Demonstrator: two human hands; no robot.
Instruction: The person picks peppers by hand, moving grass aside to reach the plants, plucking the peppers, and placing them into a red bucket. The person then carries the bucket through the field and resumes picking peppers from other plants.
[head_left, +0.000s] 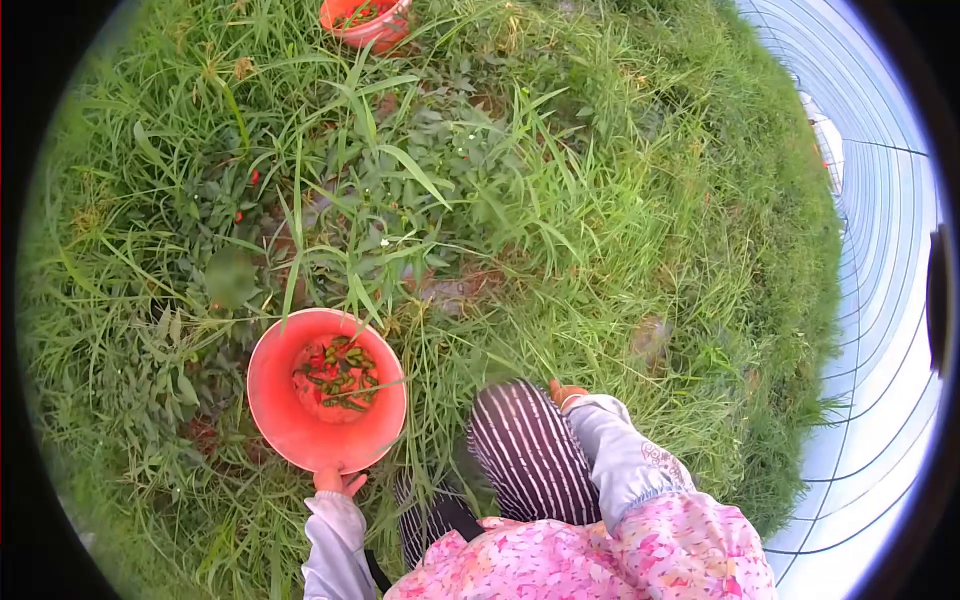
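My left hand (338, 482) grips the near rim of a red bucket (268, 400), with fingers showing outside the edge. The bucket is tipped so that its mouth faces me. Several green and red chili peppers (345, 378) lie at its bottom, and a grass blade crosses its rim. Beside my knee in striped trousers (525, 450) is my right hand (567, 394), low over the grass. Only a small part of that hand shows past the grey-blue sleeve (620, 450); whether it holds anything is hidden.
A second red bucket (378, 33) with red peppers stands ahead at the top. Leafy pepper plants (440, 150) grow among tall grass, and red peppers (255, 177) hang at the left. A pale, ribbed greenhouse wall (880, 300) curves along the right.
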